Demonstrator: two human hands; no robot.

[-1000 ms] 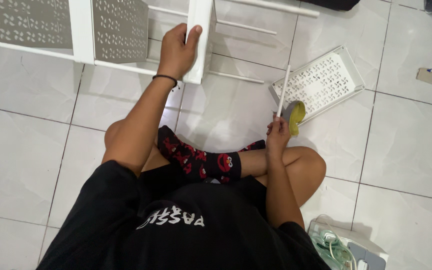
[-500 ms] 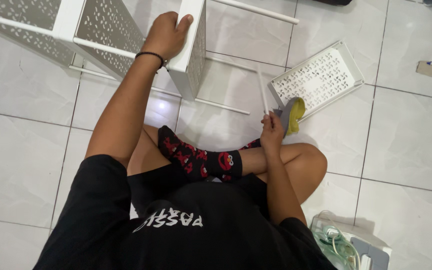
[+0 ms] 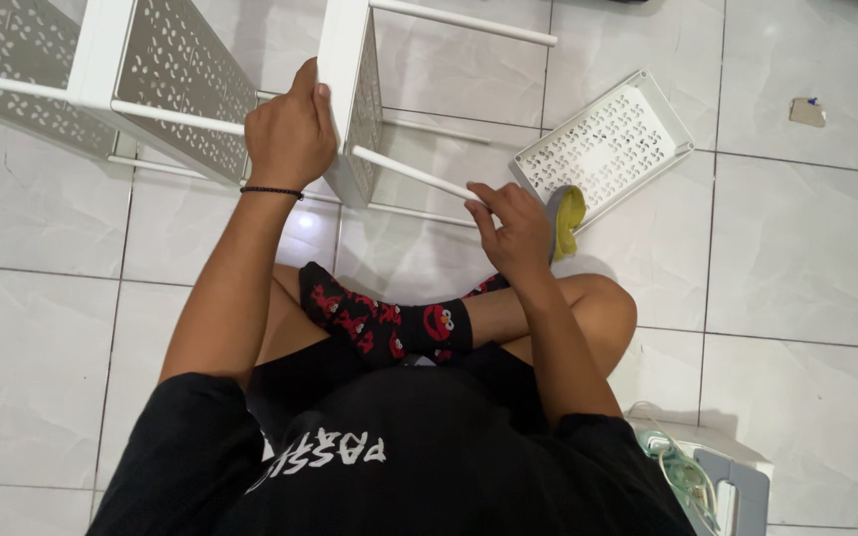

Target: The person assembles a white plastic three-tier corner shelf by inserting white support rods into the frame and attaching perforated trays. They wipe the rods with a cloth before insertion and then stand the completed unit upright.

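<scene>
1. Where the person sits cross-legged on the white tiled floor [image 3: 42, 328], one dark sock with red faces [image 3: 389, 323] lies across the lap, and a white box with green cable [image 3: 692, 476] sits at the near right corner.
2. Just beyond the knee, the right hand [image 3: 510, 226] is closed on the near end of a thin white rod [image 3: 411, 173], fingers wrapped round it.
3. That rod's long axis runs from the right hand up and to the left, its far end touching, or all but touching, the white post [image 3: 342, 60] of the rack; I cannot tell whether it has entered a hole there.
4. Of the two hands, the left hand [image 3: 290, 134] is the nearer to that joint, clamped on the same post just left of the rod's tip.
5. Right of the right hand, one grey and yellow object [image 3: 565, 216] leans against one loose perforated tray [image 3: 603, 144] lying flat on the floor.
6. Farther left, the rack [image 3: 176, 69] shows two perforated panels and several thin rails already fitted; I count one loose rod, the one held.
7. Farthest right, one small tan scrap [image 3: 807, 111] lies alone on the tiles.
</scene>
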